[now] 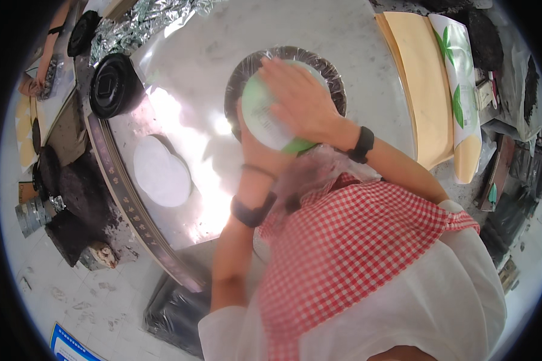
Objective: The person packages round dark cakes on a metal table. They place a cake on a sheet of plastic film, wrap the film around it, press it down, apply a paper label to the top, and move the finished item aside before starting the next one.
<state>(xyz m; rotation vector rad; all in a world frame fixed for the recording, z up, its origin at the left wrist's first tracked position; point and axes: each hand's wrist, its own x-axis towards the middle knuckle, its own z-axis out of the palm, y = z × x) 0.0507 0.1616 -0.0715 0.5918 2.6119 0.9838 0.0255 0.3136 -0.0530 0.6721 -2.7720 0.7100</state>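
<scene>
A dark round disc point(235, 78) in shiny clear plastic film lies on the pale tabletop in front of me. Over its middle is a round green-and-white label point(256, 117) with small print. My right hand point(301, 99) is laid across the label, fingers stretched out flat and slightly blurred. At the disc's near left edge is my left hand point(259, 147); the label and disc hide most of its fingers, so its grip cannot be made out. Both wrists wear dark bands. To the left, overlapping white paper rounds point(162, 174) rest on the table.
A black round lidded object point(111, 86) stands at the table's left edge, near crumpled silver foil point(126, 36). On the right are tan paper sheets point(418, 78) and a white leaf-printed sheet point(461, 90). Dark round slabs point(84, 186) sit beyond the left rim.
</scene>
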